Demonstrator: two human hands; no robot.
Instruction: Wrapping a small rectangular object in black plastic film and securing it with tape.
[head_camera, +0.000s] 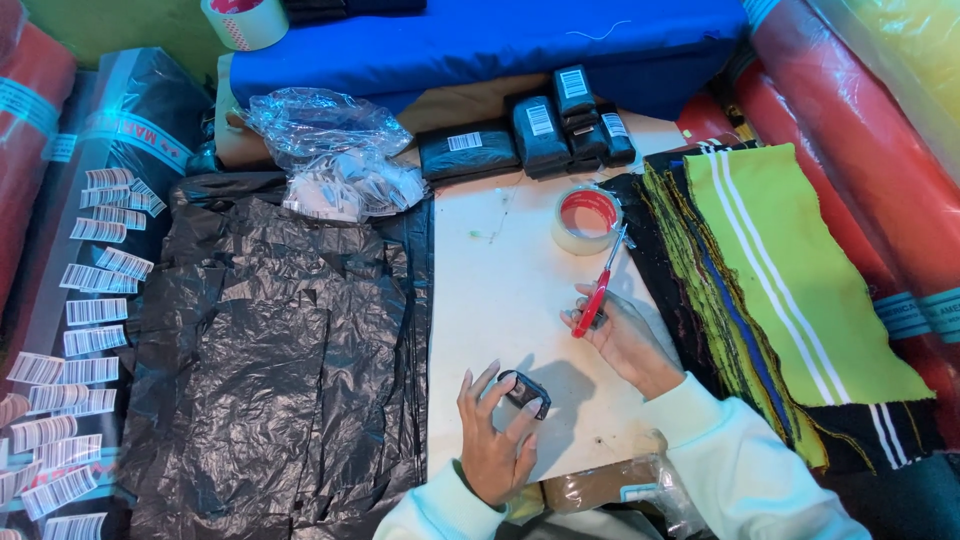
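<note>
- Left hand (495, 440), fingers curled, grips a small black packet (526, 391).
- Right hand (622, 335) closes round red-handled scissors (598, 287); tape roll (586, 219) just beyond.

— How's the light?
— Bright and even, coming from above. The white surface (500, 290) glows, and a soft shadow sits beside the small black packet (527, 391) near its front edge.
— Any glare?
— Sheen on the crumpled black plastic sheets (270, 360) along the left edge. Centre is sharp; corners bend and soften slightly.
</note>
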